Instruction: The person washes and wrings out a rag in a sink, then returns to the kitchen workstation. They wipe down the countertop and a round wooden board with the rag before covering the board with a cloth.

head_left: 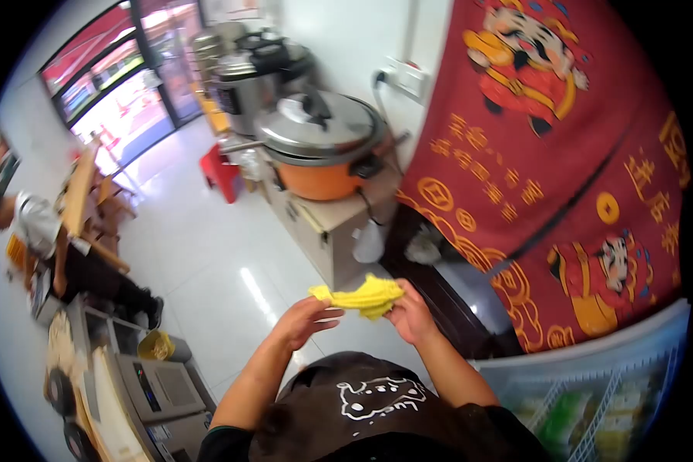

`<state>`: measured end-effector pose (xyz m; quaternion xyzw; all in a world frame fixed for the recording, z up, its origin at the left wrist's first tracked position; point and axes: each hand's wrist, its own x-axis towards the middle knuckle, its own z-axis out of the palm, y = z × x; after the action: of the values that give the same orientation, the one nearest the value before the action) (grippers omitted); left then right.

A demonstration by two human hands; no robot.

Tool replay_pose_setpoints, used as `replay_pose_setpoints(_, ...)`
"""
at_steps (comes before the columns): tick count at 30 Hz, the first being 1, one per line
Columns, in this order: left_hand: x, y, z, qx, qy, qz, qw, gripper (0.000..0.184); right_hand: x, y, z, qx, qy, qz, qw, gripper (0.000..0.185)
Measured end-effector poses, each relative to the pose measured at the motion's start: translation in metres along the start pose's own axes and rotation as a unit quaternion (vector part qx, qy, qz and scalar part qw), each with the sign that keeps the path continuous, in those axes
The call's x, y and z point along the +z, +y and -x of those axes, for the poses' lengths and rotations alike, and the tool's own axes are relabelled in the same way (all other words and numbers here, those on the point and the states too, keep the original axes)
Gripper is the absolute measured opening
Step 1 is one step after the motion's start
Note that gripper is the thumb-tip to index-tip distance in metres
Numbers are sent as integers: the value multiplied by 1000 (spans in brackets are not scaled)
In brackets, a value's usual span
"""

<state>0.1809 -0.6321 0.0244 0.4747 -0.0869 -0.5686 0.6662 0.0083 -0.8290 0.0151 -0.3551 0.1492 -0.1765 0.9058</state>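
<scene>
A crumpled yellow cloth [366, 298] is stretched between my two hands, in front of my dark apron [346, 396]. My left hand [304, 321] pinches its left end between thumb and fingers, the other fingers loosely bent beneath. At the cloth's right end, my right hand [412, 312] grips it with the fingers partly hidden behind the fabric. Beyond the cloth, an orange cooker [316, 177] with a metal lid sits on a low cabinet [316, 223].
Red printed curtains [547, 177] hang at the right, above a glass-topped freezer [593, 400]. A person [46, 231] stands at the far left near a wooden table [81, 189]. Steel equipment [162, 385] is at lower left, and a red stool [219, 173] stands beyond the cabinet.
</scene>
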Motion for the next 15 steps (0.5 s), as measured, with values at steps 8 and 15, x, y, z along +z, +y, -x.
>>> replay_pose_setpoints(8,-21,4,-91,-77,-34,-243,966,30,-68,-61,12,-132,131,30,982,30)
replay_pose_setpoints(15,45,14,-205,-23,-124,-398,909,31,-159,-157,38,-198,306,73,928,46)
